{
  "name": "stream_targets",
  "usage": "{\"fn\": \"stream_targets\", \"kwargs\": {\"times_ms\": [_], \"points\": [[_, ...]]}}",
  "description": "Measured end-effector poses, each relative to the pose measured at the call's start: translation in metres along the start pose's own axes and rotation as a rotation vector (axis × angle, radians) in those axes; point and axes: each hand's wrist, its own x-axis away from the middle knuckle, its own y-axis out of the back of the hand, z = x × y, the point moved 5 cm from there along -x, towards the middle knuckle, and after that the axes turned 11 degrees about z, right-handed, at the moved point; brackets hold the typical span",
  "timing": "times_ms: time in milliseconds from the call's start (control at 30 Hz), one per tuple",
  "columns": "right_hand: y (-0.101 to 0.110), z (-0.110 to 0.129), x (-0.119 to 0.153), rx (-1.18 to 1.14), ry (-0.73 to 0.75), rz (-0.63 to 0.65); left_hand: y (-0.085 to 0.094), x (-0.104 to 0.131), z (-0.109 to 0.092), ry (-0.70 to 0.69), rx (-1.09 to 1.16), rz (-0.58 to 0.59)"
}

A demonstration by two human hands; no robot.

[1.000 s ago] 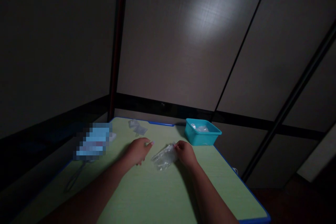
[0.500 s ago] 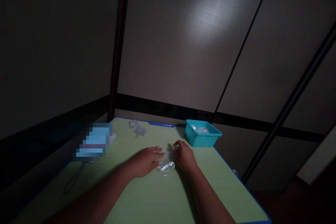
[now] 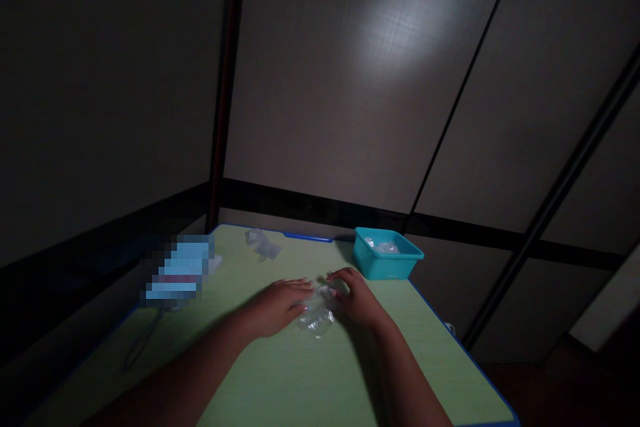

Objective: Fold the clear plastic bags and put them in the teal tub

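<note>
A crinkled clear plastic bag (image 3: 317,319) lies on the pale green table (image 3: 290,373), between my two hands. My left hand (image 3: 280,307) rests flat at the bag's left side, fingers stretched out and fingertips touching its edge. On the other side, my right hand (image 3: 353,295) curves over the bag's upper right part, thumb and fingers apart, touching the plastic. Behind it at the right stands a turquoise basket (image 3: 387,267) with clear plastic (image 3: 385,247) inside.
Another piece of clear plastic (image 3: 263,244) lies near the table's back edge. A pixelated blue object (image 3: 183,270) with a cord or strap (image 3: 143,341) is at the left. Wall panels (image 3: 325,113) rise behind the table.
The fingers of my right hand have spread and reached slightly left over the bag. The plastic has shifted a little. My left hand has barely moved.
</note>
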Motion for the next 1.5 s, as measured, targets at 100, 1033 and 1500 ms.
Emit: {"fn": "stream_targets", "kwargs": {"times_ms": [100, 1033, 1500], "points": [[0.003, 0.006, 0.002, -0.086, 0.082, 0.103, -0.002, 0.0, 0.0, 0.007, 0.004, 0.026], [-0.03, 0.012, -0.01, 0.031, 0.062, 0.108, 0.012, -0.001, -0.005, 0.064, -0.047, -0.147], [-0.011, 0.016, -0.006, -0.152, 0.087, 0.029, 0.01, -0.003, -0.013, 0.126, 0.041, -0.18]]}}
